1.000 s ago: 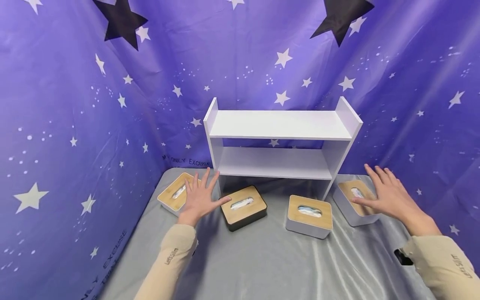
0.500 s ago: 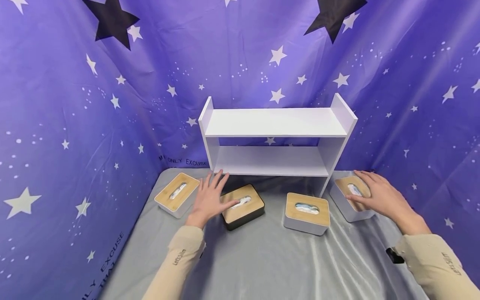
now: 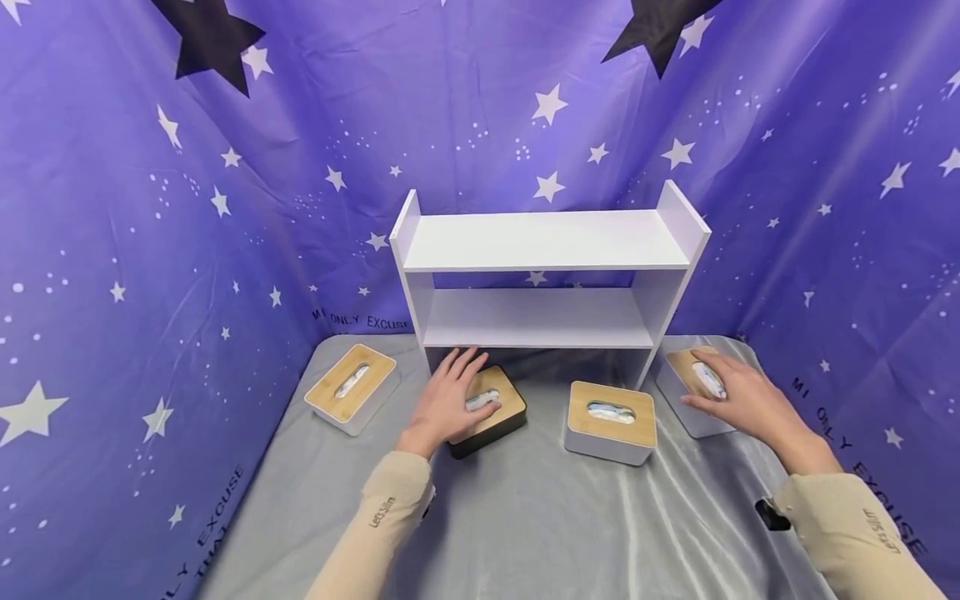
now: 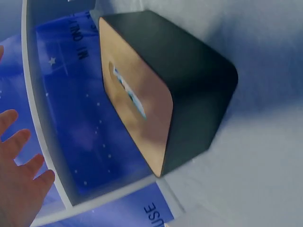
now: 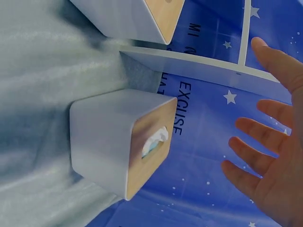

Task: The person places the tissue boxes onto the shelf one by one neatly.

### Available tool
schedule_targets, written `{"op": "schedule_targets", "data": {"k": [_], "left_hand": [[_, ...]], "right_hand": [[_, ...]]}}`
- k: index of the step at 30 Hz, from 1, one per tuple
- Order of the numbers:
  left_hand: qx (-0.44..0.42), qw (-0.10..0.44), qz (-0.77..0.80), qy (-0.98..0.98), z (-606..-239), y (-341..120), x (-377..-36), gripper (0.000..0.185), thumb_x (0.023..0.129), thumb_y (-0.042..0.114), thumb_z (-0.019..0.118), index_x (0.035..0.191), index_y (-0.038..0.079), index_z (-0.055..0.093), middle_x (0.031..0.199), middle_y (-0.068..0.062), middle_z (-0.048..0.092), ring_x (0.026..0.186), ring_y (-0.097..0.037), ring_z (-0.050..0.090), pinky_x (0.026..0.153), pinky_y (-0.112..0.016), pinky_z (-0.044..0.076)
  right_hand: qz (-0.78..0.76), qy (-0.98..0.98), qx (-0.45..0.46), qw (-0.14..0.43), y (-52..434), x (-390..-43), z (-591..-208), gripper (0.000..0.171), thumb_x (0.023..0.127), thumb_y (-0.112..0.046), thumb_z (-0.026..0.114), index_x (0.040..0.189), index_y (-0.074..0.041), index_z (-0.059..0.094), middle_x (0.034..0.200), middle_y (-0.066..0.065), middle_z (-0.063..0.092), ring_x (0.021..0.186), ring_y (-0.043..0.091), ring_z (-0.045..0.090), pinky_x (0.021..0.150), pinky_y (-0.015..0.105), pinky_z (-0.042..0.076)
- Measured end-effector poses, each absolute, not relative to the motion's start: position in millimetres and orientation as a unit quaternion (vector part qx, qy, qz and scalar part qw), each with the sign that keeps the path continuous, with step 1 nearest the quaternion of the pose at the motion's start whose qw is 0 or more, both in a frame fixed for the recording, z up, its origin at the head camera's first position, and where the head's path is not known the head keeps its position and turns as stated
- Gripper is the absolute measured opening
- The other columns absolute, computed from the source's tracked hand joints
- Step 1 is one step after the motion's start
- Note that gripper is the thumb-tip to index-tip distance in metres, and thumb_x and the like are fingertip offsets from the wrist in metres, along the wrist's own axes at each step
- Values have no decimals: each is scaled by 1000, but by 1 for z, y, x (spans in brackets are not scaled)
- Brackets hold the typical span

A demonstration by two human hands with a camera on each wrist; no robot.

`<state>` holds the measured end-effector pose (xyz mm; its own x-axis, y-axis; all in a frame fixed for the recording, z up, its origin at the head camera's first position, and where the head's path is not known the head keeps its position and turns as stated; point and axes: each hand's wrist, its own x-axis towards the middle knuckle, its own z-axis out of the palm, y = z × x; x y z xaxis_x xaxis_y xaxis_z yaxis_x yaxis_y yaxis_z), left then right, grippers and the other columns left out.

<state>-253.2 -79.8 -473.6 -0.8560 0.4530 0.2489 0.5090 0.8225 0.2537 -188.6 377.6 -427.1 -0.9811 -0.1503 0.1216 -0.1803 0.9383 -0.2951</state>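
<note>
My left hand (image 3: pixel 446 402), fingers spread, hovers over a black tissue box (image 3: pixel 508 407) with a wooden lid, hiding its left part. In the left wrist view, a gap separates the hand (image 4: pixel 21 189) from the black box (image 4: pixel 199 85). Above the far-right grey tissue box (image 3: pixel 677 402) is my right hand (image 3: pixel 753 410), thumb apart from the fingers. The right wrist view shows that hand (image 5: pixel 277 175) open and apart from the box (image 5: pixel 102 137), whose lid slot shows white and bluish tissue. Neither hand grips anything.
A white two-tier shelf (image 3: pixel 540 242) stands at the back. Another grey tissue box (image 3: pixel 611 446) sits right of centre, and a white-sided one (image 3: pixel 352 385) at far left. Grey cloth (image 3: pixel 540 533) covers the table. Starry purple curtains (image 3: pixel 480 92) hang around it.
My left hand has moved right, from near the far-left box to over the black one. My right hand has come down and leftward over the far-right box. The view has shifted slightly.
</note>
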Motion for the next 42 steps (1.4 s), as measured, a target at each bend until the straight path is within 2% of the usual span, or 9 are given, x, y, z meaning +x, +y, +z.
{"op": "schedule_targets", "data": {"k": [5, 10, 17, 21, 24, 28, 35, 42], "left_hand": [[-275, 89, -183, -940, -479, -64, -253, 83, 86, 60, 64, 155, 20, 37, 164, -1, 31, 151, -33, 27, 123, -46, 31], [-275, 70, -179, -942, -485, -52, -249, 85, 85, 59, 66, 155, 21, 36, 164, -1, 32, 151, -31, 29, 123, -43, 32], [-278, 59, -206, -936, -491, -34, -250, 84, 86, 56, 68, 155, 22, 36, 163, 1, 32, 151, -27, 30, 119, -44, 39], [-271, 39, -209, -939, -496, -27, -246, 84, 87, 58, 66, 156, 24, 33, 164, 2, 31, 152, -24, 29, 119, -42, 38], [-268, 24, -219, -938, -498, -21, -245, 85, 88, 60, 64, 158, 25, 30, 165, 3, 28, 152, -22, 29, 120, -42, 36], [-268, 14, -235, -934, -499, -12, -246, 85, 89, 62, 62, 159, 27, 27, 165, 5, 27, 152, -22, 29, 121, -44, 35], [-260, -5, -268, -928, -507, 4, -245, 87, 88, 61, 65, 158, 25, 29, 165, 1, 28, 151, -25, 31, 118, -51, 38], [-247, -28, -283, -926, -517, 19, -243, 88, 87, 64, 63, 159, 25, 28, 165, 4, 27, 150, -25, 33, 119, -50, 37]], "right_hand": [[165, -980, 91, 59, 375, -186, -435, 90, 84, -49, 75, 149, 3, 40, 147, 34, 42, 130, 58, 40, 102, 73, 35], [173, -978, 95, 69, 369, -180, -447, 86, 83, -46, 77, 143, 6, 45, 141, 36, 47, 126, 58, 43, 98, 73, 38], [184, -977, 82, 69, 365, -175, -455, 85, 83, -46, 77, 147, 0, 44, 143, 37, 46, 129, 58, 42, 99, 74, 37], [201, -975, 82, 53, 361, -174, -463, 85, 84, -45, 77, 146, 2, 44, 145, 34, 46, 129, 58, 42, 100, 73, 38], [218, -971, 84, 55, 358, -174, -470, 83, 83, -43, 78, 144, 4, 46, 144, 33, 47, 129, 57, 43, 102, 74, 34], [230, -969, 75, 47, 352, -177, -476, 83, 85, -44, 76, 146, 2, 45, 146, 33, 46, 130, 57, 42, 102, 75, 33], [252, -965, 61, 32, 340, -178, -487, 85, 85, -46, 75, 148, 2, 42, 146, 34, 44, 130, 57, 42, 102, 73, 37], [276, -960, 46, 35, 333, -177, -496, 82, 86, -42, 76, 147, 3, 42, 141, 32, 51, 125, 54, 49, 97, 69, 43]]}}
